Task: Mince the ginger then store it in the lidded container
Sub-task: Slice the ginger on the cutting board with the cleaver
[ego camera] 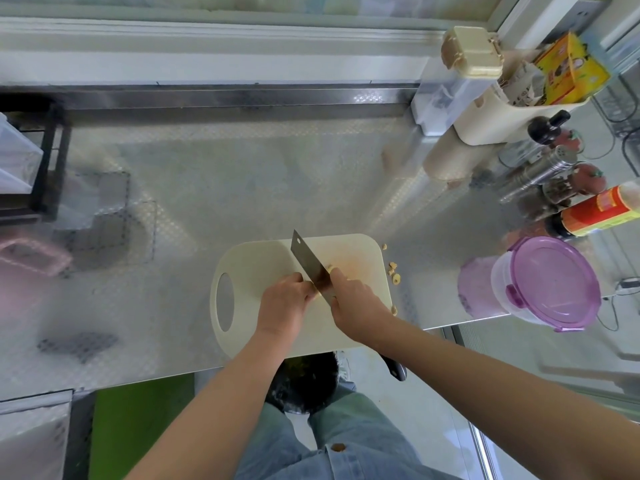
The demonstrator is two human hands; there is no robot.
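Observation:
A cream cutting board lies on the steel counter. My right hand grips a cleaver where the blade meets the handle. Its blade runs diagonally across the board, and the black handle end shows below my wrist. My left hand sits against the blade's left side with curled fingers, holding down a ginger piece that is almost hidden. Small ginger bits lie off the board's right edge. The clear container with a purple lid stands closed at the right.
Sauce bottles, shakers and a cream holder with packets crowd the back right corner. A black rack and a pink item are at the left. The counter's front edge runs just below the board, and the container stands near the counter's front edge.

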